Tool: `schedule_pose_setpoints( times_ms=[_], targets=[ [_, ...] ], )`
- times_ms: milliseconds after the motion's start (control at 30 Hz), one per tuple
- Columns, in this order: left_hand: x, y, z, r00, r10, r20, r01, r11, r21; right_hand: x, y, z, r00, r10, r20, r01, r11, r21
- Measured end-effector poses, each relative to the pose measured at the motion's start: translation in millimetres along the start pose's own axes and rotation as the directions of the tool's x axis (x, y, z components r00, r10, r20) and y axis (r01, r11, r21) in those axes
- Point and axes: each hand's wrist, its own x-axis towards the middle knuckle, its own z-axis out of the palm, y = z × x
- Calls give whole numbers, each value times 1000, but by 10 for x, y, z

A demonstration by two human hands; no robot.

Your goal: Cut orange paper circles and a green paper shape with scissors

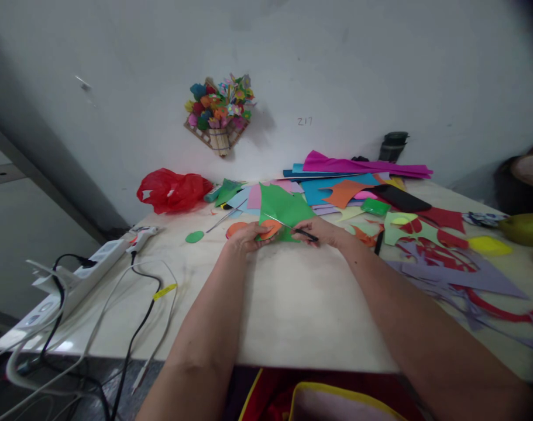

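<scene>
My left hand (pixel 251 235) is closed, its fingers pinching a rounded orange piece (pixel 272 228) against a green sheet (pixel 286 203). In my right hand (pixel 316 229) is a slim tool (pixel 308 235) with a black handle and a thin pale shaft; its exact kind is unclear. The shaft crosses the lower part of the green sheet and points left toward the orange piece. Another orange piece (pixel 234 228) shows just left of my left hand, partly hidden by it. A green disc (pixel 195 237) lies flat on the table farther left.
Coloured sheets (pixel 332 190) and purple and red scraps (pixel 463 269) spread behind and right of my hands. A red plastic bag (pixel 174 190) sits back left, near a glue gun (pixel 142 237). A power strip (pixel 90 269) with cables runs along the left edge.
</scene>
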Motion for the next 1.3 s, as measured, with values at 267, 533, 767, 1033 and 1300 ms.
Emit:
schedule_pose_setpoints(
  times_ms=[267,533,767,1033,1300],
  targets=[
    [-33,15,-2,1000,2,-7,-1,998,59,-2,10,-27,1000,3,11,-3,1000,11],
    [-7,10,-29,1000,9,0,-9,995,99,-3,22,-55,998,-11,59,10,1000,15],
    [65,-10,-89,999,11,35,-14,994,106,-3,33,-65,995,-33,90,32,999,6],
    [169,-36,-163,992,20,121,-26,998,49,-60,-16,-52,997,-21,79,20,1000,13],
    [49,-11,-84,999,16,39,-20,996,89,-75,-43,-50,997,12,70,-13,1000,10]
  ],
)
